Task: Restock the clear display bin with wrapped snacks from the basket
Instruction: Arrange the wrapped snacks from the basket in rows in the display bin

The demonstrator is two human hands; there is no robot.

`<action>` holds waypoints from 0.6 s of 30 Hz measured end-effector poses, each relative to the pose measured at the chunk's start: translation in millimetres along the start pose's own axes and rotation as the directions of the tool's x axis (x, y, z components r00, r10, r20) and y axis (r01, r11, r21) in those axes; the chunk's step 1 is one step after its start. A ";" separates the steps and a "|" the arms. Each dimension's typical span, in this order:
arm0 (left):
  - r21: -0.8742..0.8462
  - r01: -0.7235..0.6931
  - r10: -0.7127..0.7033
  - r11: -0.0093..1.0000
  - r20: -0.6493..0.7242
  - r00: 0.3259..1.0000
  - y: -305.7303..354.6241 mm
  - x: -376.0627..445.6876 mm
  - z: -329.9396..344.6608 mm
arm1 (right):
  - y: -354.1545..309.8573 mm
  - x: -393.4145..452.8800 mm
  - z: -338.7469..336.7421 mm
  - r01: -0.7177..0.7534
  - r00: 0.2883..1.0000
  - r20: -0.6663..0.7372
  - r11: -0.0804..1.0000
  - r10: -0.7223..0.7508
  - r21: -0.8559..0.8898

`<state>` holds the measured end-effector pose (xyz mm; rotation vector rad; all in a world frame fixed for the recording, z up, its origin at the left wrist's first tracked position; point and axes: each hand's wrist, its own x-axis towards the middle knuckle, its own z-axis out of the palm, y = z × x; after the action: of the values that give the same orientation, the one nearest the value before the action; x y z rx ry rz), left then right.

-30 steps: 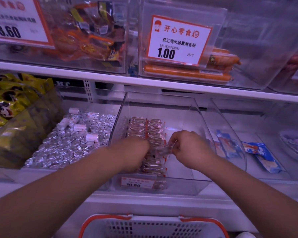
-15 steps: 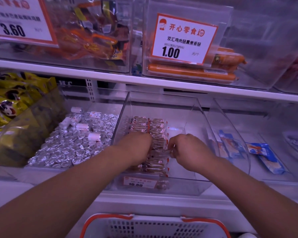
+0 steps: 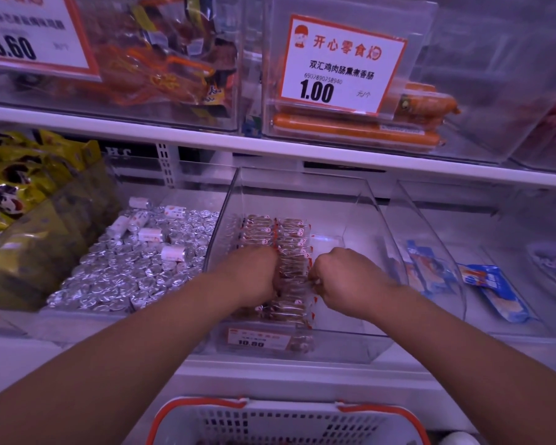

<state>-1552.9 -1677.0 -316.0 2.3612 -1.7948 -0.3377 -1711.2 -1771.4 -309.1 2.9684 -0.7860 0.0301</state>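
Foil candies beside clear bin; hands inside.

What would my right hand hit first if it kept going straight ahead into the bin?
Probably the clear display bin's back wall; the bin floor ahead of the right hand looks bare, though depth is hard to judge.

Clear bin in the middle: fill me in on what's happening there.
A person is stocking the clear bin on the lower shelf. Both hands are inside it: the left hand and the right hand are closed at either side of the rows of wrapped snacks, apparently lining them up. The snacks fill only the bin's left part; the right part is bare. The white basket with orange handles sits below, at the frame's bottom edge. Whether either grip actually holds a snack is hidden.
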 end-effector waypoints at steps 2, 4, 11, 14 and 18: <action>-0.027 0.031 -0.031 0.999 0.011 0.999 -0.1 1.2 0.9 | 5.3 -2.0 -2.5 -0.026 1.000 0.012 1.000 0.026 0.009; -0.043 0.043 -0.042 0.998 0.015 0.999 -0.5 2.8 2.0 | 6.0 -2.5 -0.5 -0.034 0.999 0.023 0.999 0.034 0.018; -0.045 0.004 -0.002 0.999 0.034 0.999 -0.4 0.3 7.2 | 3.6 3.6 5.3 -0.085 0.994 0.085 0.979 0.070 0.185; -0.054 0.028 -0.027 0.998 0.025 0.999 1.1 0.9 5.7 | 1.3 0.6 6.8 -0.097 0.994 0.060 0.985 0.090 0.141; 0.015 0.013 -0.011 1.000 -0.108 0.994 6.2 -4.7 7.4 | -13.6 -7.4 6.2 0.023 1.000 0.004 0.995 -0.023 -0.100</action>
<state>-1561.8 -1674.1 -321.2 2.3529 -1.7416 -0.1939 -1710.9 -1756.4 -316.4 2.8827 -0.7312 -0.0143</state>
